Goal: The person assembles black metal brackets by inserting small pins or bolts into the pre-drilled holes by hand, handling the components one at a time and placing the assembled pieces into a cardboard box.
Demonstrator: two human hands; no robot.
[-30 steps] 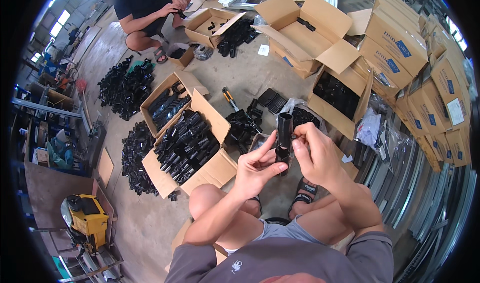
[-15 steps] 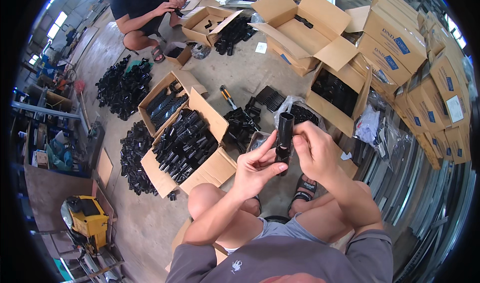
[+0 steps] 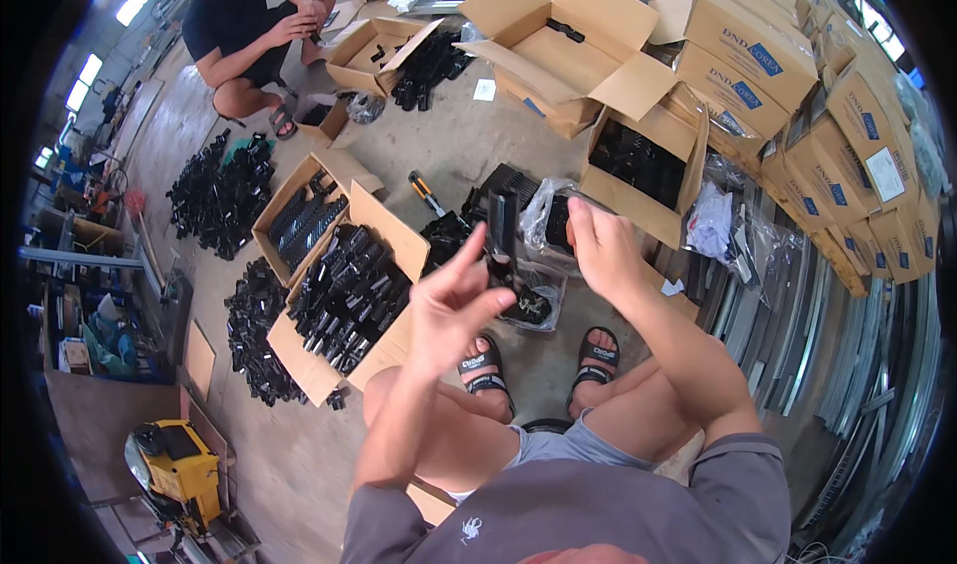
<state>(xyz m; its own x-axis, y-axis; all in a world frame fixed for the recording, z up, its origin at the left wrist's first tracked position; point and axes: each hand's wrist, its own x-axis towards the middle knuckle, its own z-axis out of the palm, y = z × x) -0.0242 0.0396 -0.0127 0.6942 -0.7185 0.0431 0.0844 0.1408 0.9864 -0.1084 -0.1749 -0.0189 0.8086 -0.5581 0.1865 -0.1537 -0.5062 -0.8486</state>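
Observation:
My left hand [image 3: 454,310], smeared by motion, has its forefinger and thumb at a short black tubular fitting [image 3: 503,223], which stands nearly upright in front of me. My right hand [image 3: 606,250] is apart from the fitting, to its right. Its fingers are curled together, and whatever they hold, if anything, is hidden. Below the fitting a small clear plastic tub [image 3: 546,290] holds small dark parts. Beside my right hand lies a clear plastic bag [image 3: 543,215] with dark parts. An orange-and-black handled tool [image 3: 427,193] lies by loose black parts [image 3: 446,237].
At left, an open carton [image 3: 389,350] is full of black fittings, with piles of them [image 3: 221,190] on the floor. Open cartons [image 3: 588,96] stand ahead; stacked cartons [image 3: 743,96] and long metal profiles [image 3: 797,335] lie right. Another person [image 3: 239,46] squats at far left.
My right hand has moved away from the fitting, up and right. My left hand has shifted left with the fitting. The whole view has turned slightly, and my feet show more.

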